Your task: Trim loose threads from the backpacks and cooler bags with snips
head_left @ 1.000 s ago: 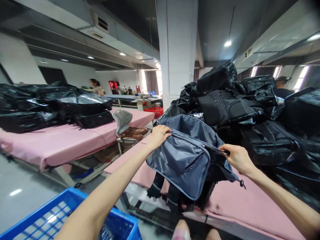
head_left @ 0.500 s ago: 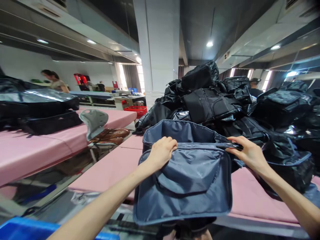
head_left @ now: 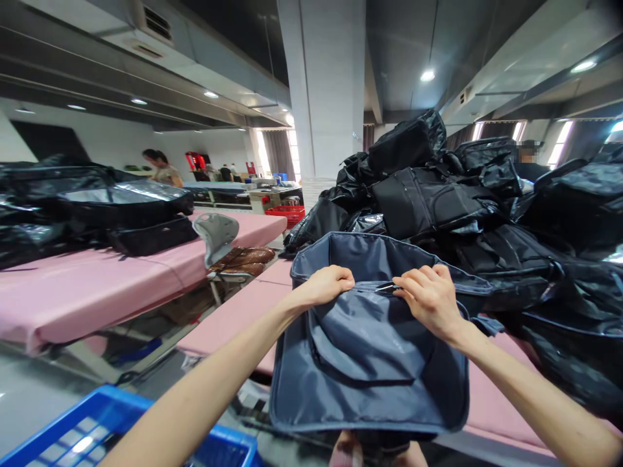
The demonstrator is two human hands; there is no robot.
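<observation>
An open bag with grey-blue lining (head_left: 370,363) hangs over the near edge of a pink-covered table (head_left: 233,318), its flap turned down toward me. My left hand (head_left: 327,285) is closed on the flap's top edge at the left. My right hand (head_left: 428,297) pinches the same edge just to the right, fingers closed around a small dark zipper pull. The two hands sit close together above an inner pocket sewn into the lining.
A tall heap of black bags (head_left: 467,201) fills the table behind and to the right. Another pink table (head_left: 87,285) at left carries black bags in plastic. A blue crate (head_left: 97,434) stands at lower left. People stand in the background. A white pillar (head_left: 331,97) rises behind.
My right hand has slid left along the bag's top edge, from the far right corner to beside my left hand. The camera view has shifted slightly.
</observation>
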